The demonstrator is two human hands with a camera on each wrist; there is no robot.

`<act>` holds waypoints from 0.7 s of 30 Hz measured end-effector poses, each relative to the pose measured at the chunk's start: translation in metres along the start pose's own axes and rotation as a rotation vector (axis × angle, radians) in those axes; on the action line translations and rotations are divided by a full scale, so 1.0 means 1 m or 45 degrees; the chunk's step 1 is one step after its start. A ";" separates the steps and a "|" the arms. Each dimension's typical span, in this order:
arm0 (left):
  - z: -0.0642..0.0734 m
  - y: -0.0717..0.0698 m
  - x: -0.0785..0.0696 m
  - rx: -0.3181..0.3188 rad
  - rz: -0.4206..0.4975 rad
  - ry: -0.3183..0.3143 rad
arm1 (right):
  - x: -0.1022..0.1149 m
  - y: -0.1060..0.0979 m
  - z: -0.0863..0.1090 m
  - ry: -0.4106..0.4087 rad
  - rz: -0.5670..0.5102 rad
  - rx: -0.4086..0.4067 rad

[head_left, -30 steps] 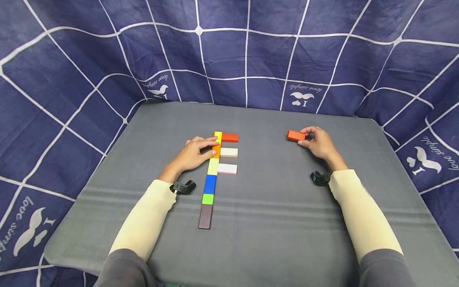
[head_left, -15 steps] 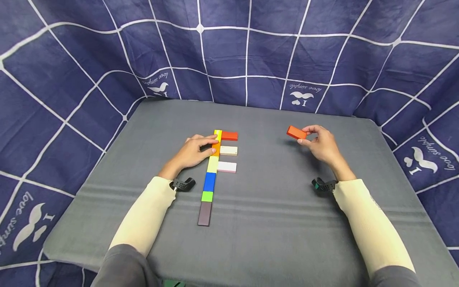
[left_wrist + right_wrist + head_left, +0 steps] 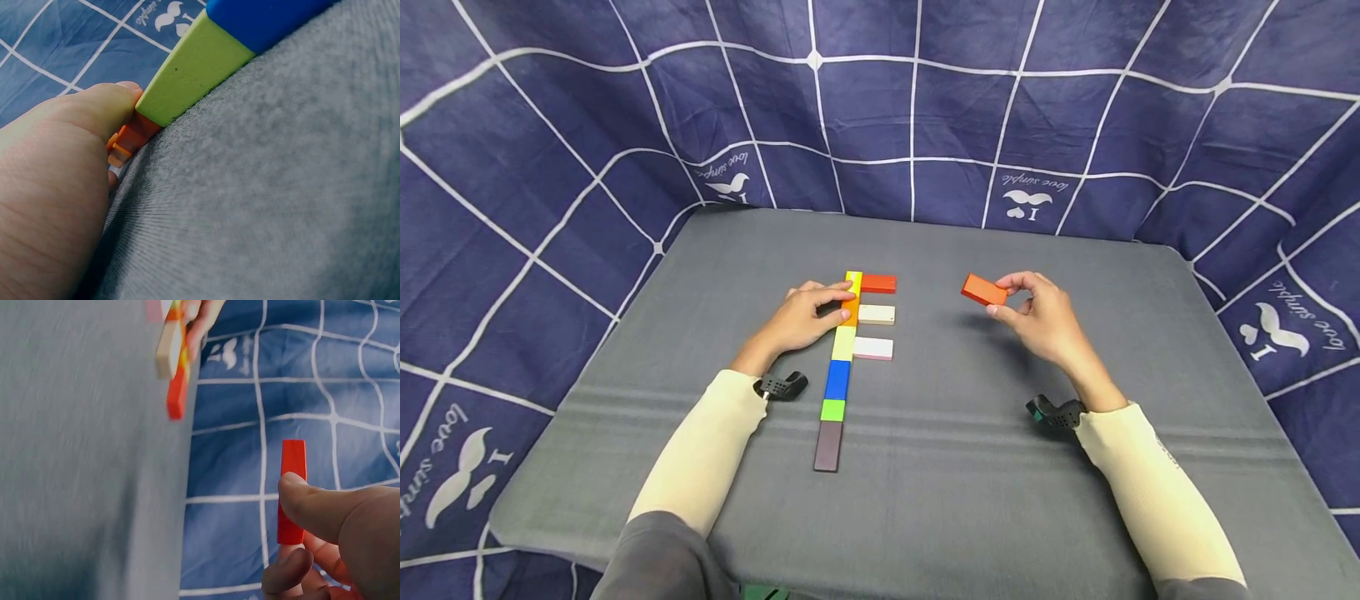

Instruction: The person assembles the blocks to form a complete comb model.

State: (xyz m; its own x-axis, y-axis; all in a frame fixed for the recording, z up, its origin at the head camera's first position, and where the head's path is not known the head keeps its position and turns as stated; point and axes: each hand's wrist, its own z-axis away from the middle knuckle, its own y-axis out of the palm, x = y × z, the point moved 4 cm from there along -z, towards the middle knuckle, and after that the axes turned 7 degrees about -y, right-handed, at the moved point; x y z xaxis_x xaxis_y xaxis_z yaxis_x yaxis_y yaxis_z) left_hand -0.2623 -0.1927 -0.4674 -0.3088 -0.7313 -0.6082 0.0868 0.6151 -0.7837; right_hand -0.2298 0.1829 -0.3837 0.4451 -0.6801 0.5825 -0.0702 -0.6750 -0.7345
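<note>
My right hand (image 3: 1043, 315) pinches an orange-red domino block (image 3: 983, 290) between thumb and fingers, held above the table to the right of a row of blocks. In the right wrist view the thumb presses the flat side of this block (image 3: 294, 456). The fingers of my left hand (image 3: 805, 318) rest on the row's far end. Its index fingertip lies by the yellow block (image 3: 854, 277), its thumb on the orange block (image 3: 851, 309). A red block (image 3: 879, 284), a cream block (image 3: 877, 315) and a white-and-pink block (image 3: 874, 348) stick out rightward from the row.
Nearer me the row continues with a pale yellow block (image 3: 843, 342), a blue block (image 3: 838, 380), a green block (image 3: 832, 410) and a dark purple-brown block (image 3: 828, 447). All lie on a grey cloth-covered table (image 3: 940, 500). Blue gridded fabric (image 3: 880, 108) hangs behind and at both sides.
My right hand has lifted the orange-red block and carried it left toward the row, the block now slightly tilted. The left hand has stayed on the row.
</note>
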 end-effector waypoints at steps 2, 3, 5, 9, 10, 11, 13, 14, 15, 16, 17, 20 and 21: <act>0.000 0.000 0.000 0.002 0.004 0.002 | 0.007 0.004 0.004 0.003 -0.027 0.013; 0.000 0.000 -0.001 0.004 0.006 0.004 | 0.011 0.006 0.005 0.006 -0.041 0.018; -0.002 0.000 -0.002 0.004 0.004 0.014 | 0.018 0.011 0.008 0.017 -0.067 0.027; -0.005 -0.001 -0.004 0.002 0.009 0.029 | 0.031 0.025 0.011 0.042 -0.162 0.077; -0.005 -0.001 -0.004 0.004 0.007 0.030 | 0.034 0.029 0.013 0.053 -0.193 0.098; -0.005 -0.001 -0.004 0.008 0.008 0.027 | 0.037 0.034 0.014 0.062 -0.230 0.121; -0.005 -0.001 -0.004 0.015 0.007 0.020 | 0.043 0.044 0.016 0.077 -0.284 0.169; -0.004 -0.001 -0.003 0.018 0.006 0.017 | 0.046 0.048 0.017 0.083 -0.306 0.185; -0.004 -0.001 -0.003 0.019 0.004 0.015 | 0.049 0.053 0.018 0.083 -0.322 0.200; -0.003 -0.001 -0.003 0.021 0.002 0.010 | 0.053 0.057 0.019 0.086 -0.335 0.212; -0.003 -0.001 -0.003 0.020 0.003 0.005 | 0.056 0.061 0.019 0.087 -0.349 0.224; -0.002 -0.002 -0.002 0.011 0.000 0.001 | 0.065 0.071 0.021 0.087 -0.376 0.249; -0.002 -0.002 -0.002 0.008 0.000 0.001 | 0.067 0.075 0.022 0.086 -0.384 0.256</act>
State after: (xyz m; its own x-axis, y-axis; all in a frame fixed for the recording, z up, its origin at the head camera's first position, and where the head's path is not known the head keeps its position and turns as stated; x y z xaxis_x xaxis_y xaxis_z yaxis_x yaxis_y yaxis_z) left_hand -0.2632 -0.1916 -0.4645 -0.3093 -0.7310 -0.6082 0.0931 0.6132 -0.7844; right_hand -0.1854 0.0931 -0.4069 0.3583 -0.4813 0.8000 0.2352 -0.7827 -0.5762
